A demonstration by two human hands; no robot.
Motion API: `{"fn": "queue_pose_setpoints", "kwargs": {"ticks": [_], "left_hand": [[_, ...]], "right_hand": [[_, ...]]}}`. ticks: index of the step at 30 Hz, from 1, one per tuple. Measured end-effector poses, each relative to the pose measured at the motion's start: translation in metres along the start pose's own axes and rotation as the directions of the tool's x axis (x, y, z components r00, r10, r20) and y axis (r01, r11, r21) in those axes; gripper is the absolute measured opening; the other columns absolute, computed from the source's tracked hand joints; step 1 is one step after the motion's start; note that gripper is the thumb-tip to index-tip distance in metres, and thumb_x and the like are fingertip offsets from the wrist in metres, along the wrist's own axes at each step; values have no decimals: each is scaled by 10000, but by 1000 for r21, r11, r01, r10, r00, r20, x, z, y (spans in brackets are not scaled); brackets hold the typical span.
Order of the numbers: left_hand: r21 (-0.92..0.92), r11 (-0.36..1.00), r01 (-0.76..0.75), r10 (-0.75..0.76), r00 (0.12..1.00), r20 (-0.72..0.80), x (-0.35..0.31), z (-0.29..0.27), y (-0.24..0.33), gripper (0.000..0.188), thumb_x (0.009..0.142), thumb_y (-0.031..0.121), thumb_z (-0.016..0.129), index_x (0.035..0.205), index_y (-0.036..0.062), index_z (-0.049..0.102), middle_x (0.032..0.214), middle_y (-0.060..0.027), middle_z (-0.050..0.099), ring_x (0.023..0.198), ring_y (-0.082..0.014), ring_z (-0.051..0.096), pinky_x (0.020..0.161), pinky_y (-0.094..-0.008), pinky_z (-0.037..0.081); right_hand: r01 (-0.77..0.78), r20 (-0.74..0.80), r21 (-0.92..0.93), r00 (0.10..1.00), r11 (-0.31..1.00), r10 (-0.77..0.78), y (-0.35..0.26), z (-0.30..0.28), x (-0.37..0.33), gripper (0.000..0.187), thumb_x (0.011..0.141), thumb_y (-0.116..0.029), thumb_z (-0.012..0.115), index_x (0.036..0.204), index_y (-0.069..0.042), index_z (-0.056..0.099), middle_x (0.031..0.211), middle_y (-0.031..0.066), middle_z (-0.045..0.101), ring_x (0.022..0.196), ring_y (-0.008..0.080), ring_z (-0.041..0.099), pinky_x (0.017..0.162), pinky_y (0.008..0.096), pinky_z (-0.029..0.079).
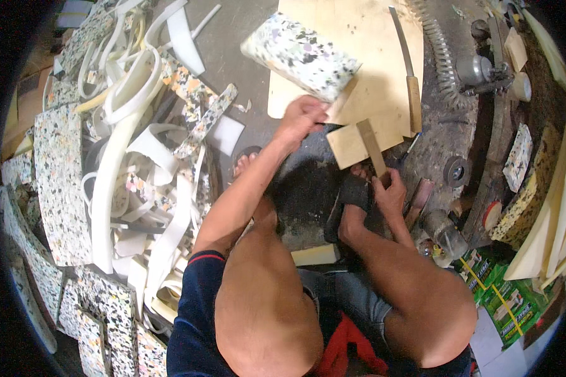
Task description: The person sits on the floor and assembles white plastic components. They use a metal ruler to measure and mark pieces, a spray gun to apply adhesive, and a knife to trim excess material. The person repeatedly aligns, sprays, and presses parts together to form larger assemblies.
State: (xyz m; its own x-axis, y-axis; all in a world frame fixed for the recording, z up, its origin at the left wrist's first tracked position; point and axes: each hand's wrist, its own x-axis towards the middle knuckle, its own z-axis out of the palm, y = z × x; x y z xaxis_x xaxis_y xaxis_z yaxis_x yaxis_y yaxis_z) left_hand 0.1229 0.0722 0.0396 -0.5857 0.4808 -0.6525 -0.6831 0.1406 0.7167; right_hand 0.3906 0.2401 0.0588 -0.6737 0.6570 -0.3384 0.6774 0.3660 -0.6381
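Note:
My left hand (305,116) has its fingers closed at the near corner of a speckled foam block (302,53), which lies tilted over a pale plywood board (383,50). In my right hand (391,191) is a flat brown strip (372,147), gripped at its near end. The strip's far end overlaps a small tan rectangular piece (344,146) at the board's near edge. To the right on the board rests a long, narrow-bladed knife (412,100) with a wooden handle. My right fingertips partly hide behind the strip.
White and speckled foam offcuts (154,151) pile up on the left, beside large speckled foam slabs (60,188). A coiled hose (443,56) and a metal cup-shaped part (473,69) are at the right. Glass jar (443,232) and green packages (509,301) lie by my right knee.

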Motion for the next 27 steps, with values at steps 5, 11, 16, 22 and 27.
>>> {"fn": "queue_pose_setpoints", "kwargs": {"ticks": [5,11,16,22,27], "left_hand": [[620,756,-211,200,976,89,15,-6,-3,317,964,309,678,1155,57,688,1045,-72,724,900,-178,681,807,-353,553],[912,391,-126,778,575,-254,41,-88,36,756,737,260,872,1366,37,518,1324,-243,584,1208,-417,576,1026,-474,462],[933,53,-357,735,646,206,78,-120,77,852,732,255,866,1463,45,482,1255,-249,555,1193,-419,548,1034,-500,450],[917,316,-243,591,806,10,38,-73,46,790,727,408,898,1337,0,605,1167,-232,555,1088,-397,594,920,-501,508],[844,467,-265,641,758,-116,15,-55,9,931,718,330,910,1451,-6,445,1303,-248,500,1197,-391,532,1022,-478,457]], "right_hand": [[-82,-18,-68,997,994,81,6,-4,11,356,849,-179,762,1116,24,644,876,102,677,801,180,626,753,353,516],[-73,50,55,996,996,70,-2,-9,28,331,881,-162,746,1116,41,631,891,75,666,801,148,631,725,313,519],[-184,172,279,975,942,140,-46,-15,52,311,917,-145,723,1141,20,584,849,51,628,742,123,621,624,279,534],[-286,269,538,950,793,160,-103,-10,85,308,941,-139,702,1159,24,557,834,41,615,699,115,615,597,274,548],[-201,229,607,971,769,74,-123,33,104,331,948,-129,690,1196,31,542,834,51,621,695,122,618,592,275,546]]}}
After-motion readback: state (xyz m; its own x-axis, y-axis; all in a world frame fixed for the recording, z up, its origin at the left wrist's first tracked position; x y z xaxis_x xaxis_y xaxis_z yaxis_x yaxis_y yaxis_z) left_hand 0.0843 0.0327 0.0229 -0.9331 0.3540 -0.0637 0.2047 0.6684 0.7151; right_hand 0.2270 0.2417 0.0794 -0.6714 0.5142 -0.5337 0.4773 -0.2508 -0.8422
